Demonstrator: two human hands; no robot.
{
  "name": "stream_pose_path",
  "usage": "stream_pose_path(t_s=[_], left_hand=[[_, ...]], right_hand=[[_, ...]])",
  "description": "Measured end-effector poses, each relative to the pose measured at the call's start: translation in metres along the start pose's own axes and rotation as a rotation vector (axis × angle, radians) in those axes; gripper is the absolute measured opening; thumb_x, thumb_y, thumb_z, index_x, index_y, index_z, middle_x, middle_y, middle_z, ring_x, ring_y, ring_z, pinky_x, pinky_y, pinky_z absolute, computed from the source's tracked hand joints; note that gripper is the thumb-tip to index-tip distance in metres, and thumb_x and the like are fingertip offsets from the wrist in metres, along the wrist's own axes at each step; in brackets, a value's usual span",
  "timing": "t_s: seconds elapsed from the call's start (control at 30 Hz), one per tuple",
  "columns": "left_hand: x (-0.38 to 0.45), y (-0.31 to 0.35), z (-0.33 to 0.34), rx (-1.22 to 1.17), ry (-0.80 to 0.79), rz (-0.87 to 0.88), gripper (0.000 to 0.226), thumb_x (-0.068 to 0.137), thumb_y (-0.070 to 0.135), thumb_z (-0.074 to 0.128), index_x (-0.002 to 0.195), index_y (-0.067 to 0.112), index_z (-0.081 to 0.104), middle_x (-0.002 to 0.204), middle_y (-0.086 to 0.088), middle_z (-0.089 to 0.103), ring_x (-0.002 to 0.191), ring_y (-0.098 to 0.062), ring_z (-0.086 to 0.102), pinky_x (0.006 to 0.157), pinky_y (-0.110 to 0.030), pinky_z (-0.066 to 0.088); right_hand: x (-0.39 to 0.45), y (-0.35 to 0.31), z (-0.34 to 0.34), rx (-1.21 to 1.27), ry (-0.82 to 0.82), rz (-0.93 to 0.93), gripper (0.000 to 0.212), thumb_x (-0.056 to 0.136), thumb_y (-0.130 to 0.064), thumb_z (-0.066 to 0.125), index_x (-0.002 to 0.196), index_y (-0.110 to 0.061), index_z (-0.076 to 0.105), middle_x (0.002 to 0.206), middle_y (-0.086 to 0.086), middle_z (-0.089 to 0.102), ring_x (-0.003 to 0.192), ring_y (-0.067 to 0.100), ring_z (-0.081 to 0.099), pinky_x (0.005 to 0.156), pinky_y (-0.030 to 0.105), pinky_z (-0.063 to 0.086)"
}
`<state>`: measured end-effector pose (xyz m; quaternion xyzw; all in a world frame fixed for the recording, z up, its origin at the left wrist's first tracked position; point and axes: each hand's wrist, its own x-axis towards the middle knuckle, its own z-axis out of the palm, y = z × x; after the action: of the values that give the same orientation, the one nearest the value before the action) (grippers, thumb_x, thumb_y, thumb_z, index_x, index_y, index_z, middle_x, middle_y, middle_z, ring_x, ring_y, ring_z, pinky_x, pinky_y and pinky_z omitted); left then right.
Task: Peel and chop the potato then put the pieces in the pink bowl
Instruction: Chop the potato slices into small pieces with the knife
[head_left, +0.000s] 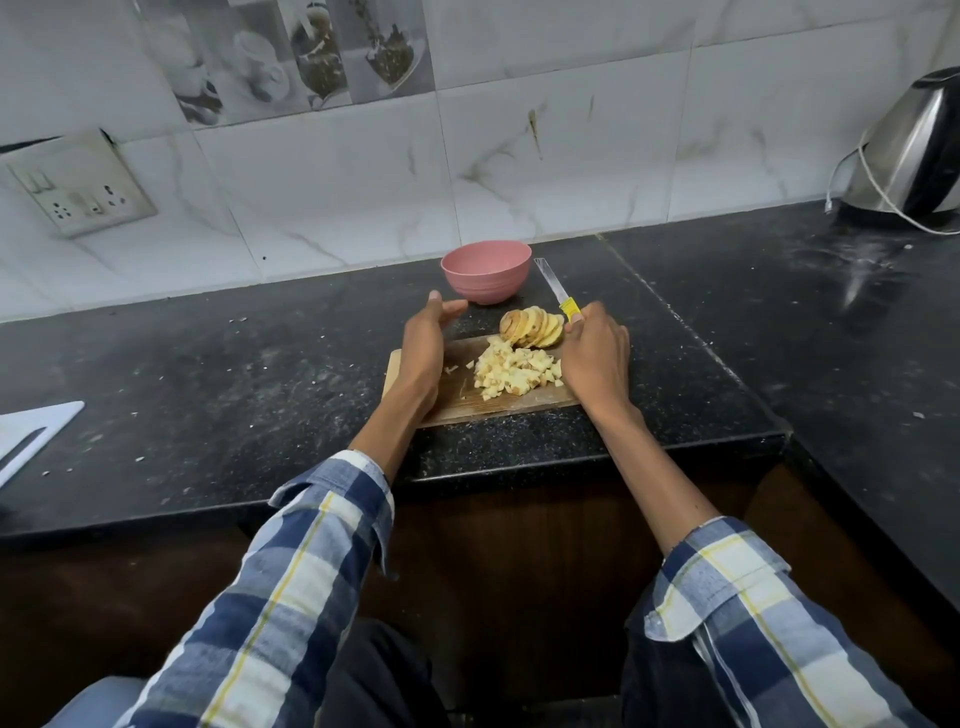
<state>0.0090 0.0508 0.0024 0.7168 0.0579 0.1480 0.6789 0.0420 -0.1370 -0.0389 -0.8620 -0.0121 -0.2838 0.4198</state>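
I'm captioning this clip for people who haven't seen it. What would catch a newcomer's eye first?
Probably the pale heap of diced potato mid wooden board, with a fan of uncut slices at its far edge. Behind them stands the pink bowl, seemingly empty. The right hand holds a yellow-handled knife; the left hand is open beside the heap.

A black speckled stone countertop (260, 374) carries everything. At its centre lies a wooden chopping board (467, 395). Just beyond the board, at twelve o'clock, a pink bowl (486, 270) stands upright on the stone. A steel kettle (914, 156) sits far off at two o'clock. A white board (31, 431) lies at nine o'clock. Pale crumbs dot the surface.
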Motion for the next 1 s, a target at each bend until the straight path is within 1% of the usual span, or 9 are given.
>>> stream_pose_path(t_s=[0.07,0.13,0.23,0.37,0.43,0.53,0.63,0.73,1.0], left_hand=[[0.001,-0.002,0.014,-0.043,-0.044,-0.015,0.050,0.114,0.040,0.025,0.116,0.017,0.068,0.146,-0.013,0.057,0.131,-0.019,0.058,0.104,-0.026,0.050],[0.001,-0.001,0.029,-0.080,-0.091,-0.050,0.048,0.114,0.040,0.024,0.114,0.021,0.068,0.147,-0.014,0.057,0.141,-0.025,0.047,0.121,-0.039,0.034],[0.007,0.001,0.041,-0.044,-0.081,-0.041,0.037,0.112,0.032,0.035,0.117,0.019,0.070,0.138,-0.009,0.064,0.131,-0.022,0.056,0.113,-0.037,0.041],[0.020,0.002,0.028,0.385,0.085,0.114,0.023,0.098,0.010,0.057,0.106,0.020,0.076,0.101,0.007,0.074,0.091,-0.013,0.070,0.084,-0.039,0.062],[0.024,0.004,0.024,0.614,0.059,0.117,0.024,0.091,0.005,0.060,0.094,0.021,0.078,0.092,0.007,0.074,0.080,-0.011,0.068,0.072,-0.033,0.058],[0.027,0.007,0.025,0.717,-0.020,0.060,0.026,0.090,0.007,0.068,0.075,0.027,0.074,0.085,0.009,0.073,0.080,-0.006,0.065,0.066,-0.024,0.049],[0.035,0.002,0.027,0.758,0.040,-0.020,0.021,0.087,0.013,0.073,0.070,0.025,0.073,0.081,0.007,0.072,0.084,-0.013,0.067,0.080,-0.034,0.056],[0.039,0.000,0.030,0.803,0.096,-0.100,0.006,0.079,0.023,0.076,0.084,0.019,0.077,0.090,-0.002,0.073,0.094,-0.027,0.068,0.097,-0.054,0.054],[0.044,-0.004,0.033,0.634,0.179,-0.180,0.015,0.071,0.022,0.081,0.084,0.016,0.077,0.089,-0.003,0.075,0.090,-0.025,0.070,0.091,-0.049,0.059]], right_hand=[[0.000,0.000,-0.001,-0.005,-0.005,0.005,0.012,0.105,-0.011,0.046,0.100,-0.009,0.056,0.096,0.006,0.064,0.091,0.024,0.055,0.080,0.035,0.036],[0.000,0.000,-0.001,-0.005,-0.015,0.002,0.011,0.104,-0.010,0.047,0.099,-0.009,0.056,0.095,0.006,0.064,0.091,0.025,0.056,0.083,0.037,0.040],[0.000,0.000,-0.002,0.002,-0.016,-0.001,0.012,0.104,-0.010,0.047,0.096,-0.009,0.056,0.094,0.007,0.063,0.090,0.026,0.056,0.082,0.039,0.042],[0.000,0.000,-0.002,-0.007,-0.012,-0.016,0.014,0.104,-0.008,0.046,0.093,-0.010,0.055,0.089,0.006,0.061,0.086,0.025,0.054,0.085,0.040,0.043],[0.000,0.000,-0.001,-0.004,-0.009,-0.018,0.014,0.103,-0.007,0.047,0.092,-0.009,0.055,0.088,0.006,0.061,0.085,0.026,0.055,0.086,0.041,0.043],[0.000,0.000,-0.001,0.003,-0.015,-0.013,0.013,0.102,-0.006,0.047,0.093,-0.009,0.057,0.090,0.007,0.063,0.086,0.026,0.056,0.084,0.039,0.041],[0.000,0.000,-0.001,-0.007,-0.015,-0.016,0.014,0.101,-0.004,0.048,0.093,-0.011,0.056,0.091,0.006,0.064,0.087,0.026,0.057,0.079,0.036,0.036],[0.000,0.001,-0.001,-0.008,-0.005,-0.015,0.014,0.103,-0.007,0.047,0.094,-0.010,0.057,0.091,0.007,0.063,0.086,0.026,0.056,0.078,0.035,0.034],[0.000,0.001,-0.001,-0.013,-0.003,-0.013,0.016,0.105,-0.010,0.045,0.094,-0.010,0.056,0.091,0.007,0.063,0.086,0.026,0.055,0.080,0.035,0.036]])
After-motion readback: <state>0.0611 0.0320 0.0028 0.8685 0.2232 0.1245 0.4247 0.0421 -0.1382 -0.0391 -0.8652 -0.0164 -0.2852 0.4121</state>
